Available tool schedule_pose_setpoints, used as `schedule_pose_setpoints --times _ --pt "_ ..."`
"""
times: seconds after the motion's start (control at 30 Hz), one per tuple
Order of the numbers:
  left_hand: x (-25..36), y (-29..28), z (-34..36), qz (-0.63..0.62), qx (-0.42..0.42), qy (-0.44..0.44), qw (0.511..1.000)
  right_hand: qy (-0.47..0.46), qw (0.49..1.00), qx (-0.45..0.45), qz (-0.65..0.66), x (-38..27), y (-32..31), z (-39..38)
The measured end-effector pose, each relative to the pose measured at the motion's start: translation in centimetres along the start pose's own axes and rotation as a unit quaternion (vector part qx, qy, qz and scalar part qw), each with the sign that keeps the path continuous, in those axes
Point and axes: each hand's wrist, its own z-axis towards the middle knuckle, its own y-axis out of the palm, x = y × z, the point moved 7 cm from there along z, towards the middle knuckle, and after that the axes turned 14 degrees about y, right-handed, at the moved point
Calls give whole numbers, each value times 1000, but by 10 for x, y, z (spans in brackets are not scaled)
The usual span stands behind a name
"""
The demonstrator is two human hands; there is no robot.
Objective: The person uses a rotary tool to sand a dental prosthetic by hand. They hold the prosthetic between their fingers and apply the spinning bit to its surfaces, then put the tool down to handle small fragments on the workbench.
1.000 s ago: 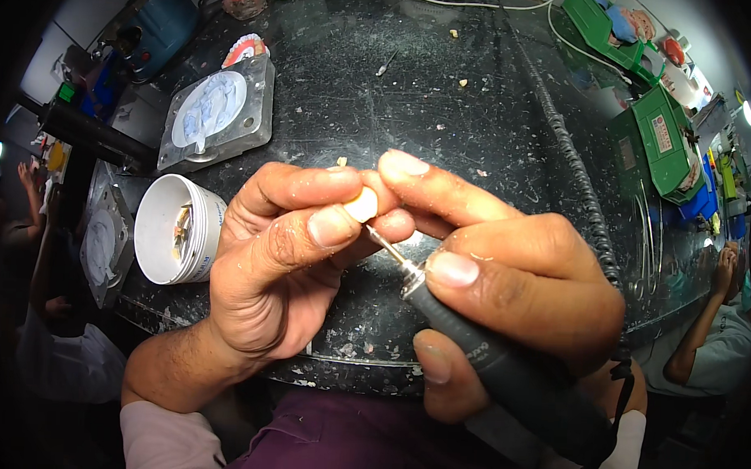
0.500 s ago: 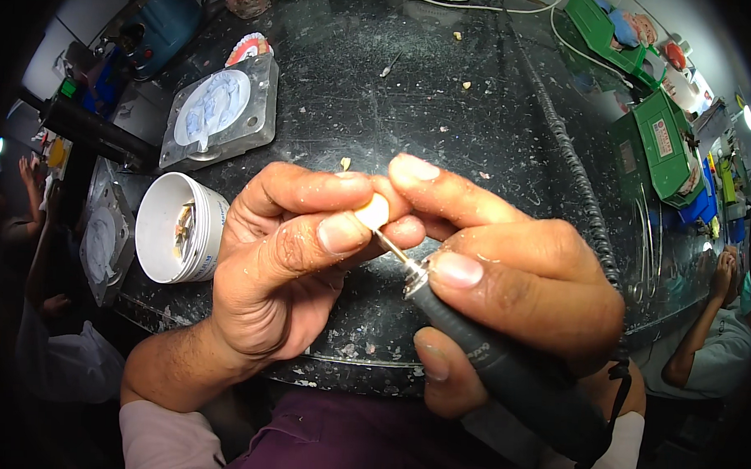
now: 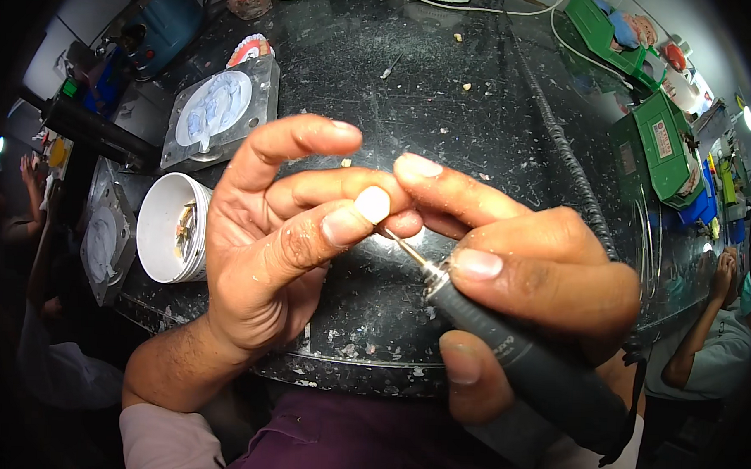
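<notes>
A small, round, whitish tooth-like piece [image 3: 372,205] is pinched between the thumb and a finger of my left hand [image 3: 264,239]. That hand's index finger is lifted away from it. My right hand [image 3: 548,278] grips a dark rotary handpiece [image 3: 524,355], its body slanting down to the right. A thin metal bur [image 3: 408,249] sticks out of the handpiece, its tip just below the piece; whether they touch, I cannot tell. My right fingertips meet the left fingers just right of the piece.
Left of my hands stand a white tub [image 3: 154,227] with small items inside and a metal flask half [image 3: 262,119] filled with pale plaster. Behind the flask is a pink-and-white dental model [image 3: 251,48]. A coiled cord [image 3: 560,146] crosses the black worktable [image 3: 339,101]; green bins [image 3: 639,153] stand at right.
My left index finger has lifted off the piece, and its round face now shows more. My right hand and the handpiece have shifted slightly right and down, drawing the bur back.
</notes>
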Motion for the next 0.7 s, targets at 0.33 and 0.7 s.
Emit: schedule_pose_setpoints --times 0.33,0.7 --pt "21 4 5 180 -11 125 976 -12 999 2 -44 -3 1 2" --pt "24 7 5 212 -35 149 965 33 996 -33 -81 -4 -1 2"
